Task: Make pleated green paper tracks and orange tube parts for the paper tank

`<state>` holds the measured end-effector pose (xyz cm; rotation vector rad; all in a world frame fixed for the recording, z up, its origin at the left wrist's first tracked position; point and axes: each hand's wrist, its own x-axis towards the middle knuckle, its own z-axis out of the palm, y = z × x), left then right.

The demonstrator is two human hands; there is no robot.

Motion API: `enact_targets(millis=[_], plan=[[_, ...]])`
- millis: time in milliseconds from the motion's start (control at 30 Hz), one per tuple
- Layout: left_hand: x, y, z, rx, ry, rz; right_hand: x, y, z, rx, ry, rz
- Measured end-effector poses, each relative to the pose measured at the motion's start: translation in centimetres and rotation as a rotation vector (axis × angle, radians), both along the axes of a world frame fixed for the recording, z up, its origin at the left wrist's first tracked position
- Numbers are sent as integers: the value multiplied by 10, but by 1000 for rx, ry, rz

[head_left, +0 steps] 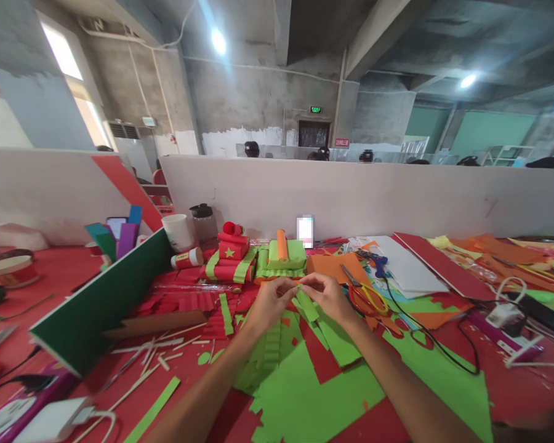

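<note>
My left hand (276,299) and my right hand (327,296) meet above the middle of the table, thumbs and fingertips pinched close together. Between them is a light green paper strip (307,306), partly hidden by the fingers. Just beyond my hands stands a green paper model tank (286,255) with an orange paper roll (282,245) on top. Left of it is a red paper model tank (233,258) with green bands and a star. Green paper sheets (323,394) lie beneath my forearms. Scissors (364,292) with yellow and red handles rest right of my right hand.
A green board (106,295) stands upright on the left, near wooden sticks (161,360) and a power strip (23,403). Paper cups (178,231) and a phone (305,231) stand along the white partition (351,191). A black cable (436,341) crosses the paper at right.
</note>
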<state>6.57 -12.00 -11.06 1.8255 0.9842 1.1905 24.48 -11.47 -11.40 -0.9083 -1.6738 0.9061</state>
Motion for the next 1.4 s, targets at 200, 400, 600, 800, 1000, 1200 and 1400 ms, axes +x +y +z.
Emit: enact_targets(millis=[200, 400, 600, 800, 1000, 1200, 1400], plan=[[-1, 1, 3, -28, -65, -6, 1, 1, -1, -33, 45, 13], [-1, -1, 7, -43, -84, -13, 0, 0, 0, -46, 49, 19], [0, -4, 9, -27, -57, -17, 0, -1, 1, -34, 35, 9], [0, -5, 8, -23, -52, -13, 0, 0, 1, -33, 32, -10], [0, -5, 11, -14, -36, -12, -1, -2, 1, -24, 38, 5], [0, -4, 7, 19, 18, 2, -3, -4, 2, -10, 5, -5], [-3, -4, 5, 106, 145, 62, -5, -8, 6, 22, -53, -4]])
